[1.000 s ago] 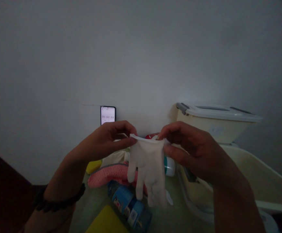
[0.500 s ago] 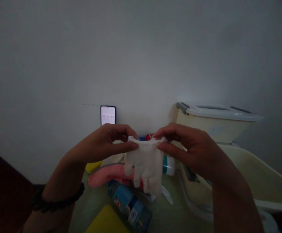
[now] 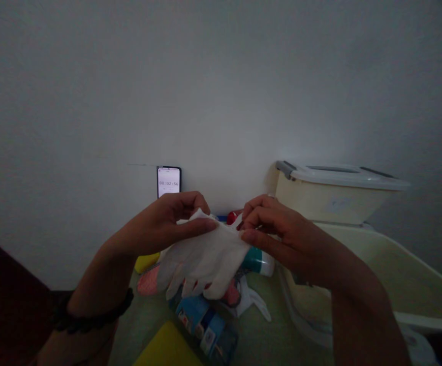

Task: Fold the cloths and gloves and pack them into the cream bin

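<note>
My left hand [image 3: 165,221] and right hand [image 3: 287,231] pinch the white glove [image 3: 206,256] by its cuff, apparently spreading it; the next move calls for even tension. The glove hangs before pink cloth [image 3: 148,282] and blue bottle [image 3: 206,325].

Looks like a home, plain room; exact room can't tell. Signs: smooth grey-white painted wall [image 3: 221,101], pale green worktop [image 3: 127,325] with household odds and ends: blue clear plastic bottle [image 3: 206,325] with printed label, pink textured cloth item [image 3: 148,282], teal-and-white cylindrical container [image 3: 261,261], held white cloth glove [image 3: 206,259]. Cream plastic storage box [image 3: 327,201], white lid with grey latches; open cream plastic bin [image 3: 392,274] near it. Black-edged phone [image 3: 169,181] upright by wall, timer showing. Dim light.
</note>
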The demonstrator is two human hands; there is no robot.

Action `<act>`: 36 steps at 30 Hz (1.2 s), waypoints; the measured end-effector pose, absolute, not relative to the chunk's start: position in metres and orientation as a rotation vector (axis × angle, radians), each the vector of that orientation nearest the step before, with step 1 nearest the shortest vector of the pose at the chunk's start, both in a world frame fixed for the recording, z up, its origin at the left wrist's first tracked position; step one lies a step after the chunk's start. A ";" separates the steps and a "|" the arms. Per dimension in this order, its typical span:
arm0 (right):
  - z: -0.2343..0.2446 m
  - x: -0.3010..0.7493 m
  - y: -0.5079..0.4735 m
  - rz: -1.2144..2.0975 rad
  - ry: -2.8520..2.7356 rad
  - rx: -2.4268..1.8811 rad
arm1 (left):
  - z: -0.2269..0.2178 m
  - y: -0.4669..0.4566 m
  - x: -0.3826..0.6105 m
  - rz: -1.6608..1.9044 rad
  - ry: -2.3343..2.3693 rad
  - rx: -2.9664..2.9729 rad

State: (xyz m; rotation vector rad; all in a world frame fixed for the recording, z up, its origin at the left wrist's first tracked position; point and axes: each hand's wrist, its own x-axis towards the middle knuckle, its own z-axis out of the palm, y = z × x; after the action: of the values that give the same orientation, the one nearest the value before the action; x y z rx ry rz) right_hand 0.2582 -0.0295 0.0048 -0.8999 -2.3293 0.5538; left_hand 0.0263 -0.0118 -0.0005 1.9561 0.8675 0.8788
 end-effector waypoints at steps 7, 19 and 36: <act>0.004 0.256 -0.030 0.640 -2.363 -0.985 | -0.004 -0.007 0.029 1.016 0.865 1.863; -0.004 0.254 -0.021 0.629 -1.959 -0.995 | -0.007 -0.002 0.032 1.185 0.920 1.848; -0.009 0.237 -0.024 0.647 -1.980 -0.968 | -0.013 -0.011 0.048 0.965 0.834 1.903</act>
State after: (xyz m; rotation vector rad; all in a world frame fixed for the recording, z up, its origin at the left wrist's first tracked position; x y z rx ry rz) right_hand 0.2372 -0.0240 -0.0085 -0.9677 -1.9804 0.6465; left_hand 0.0477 -0.0105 -0.0128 1.9028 0.8337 0.9646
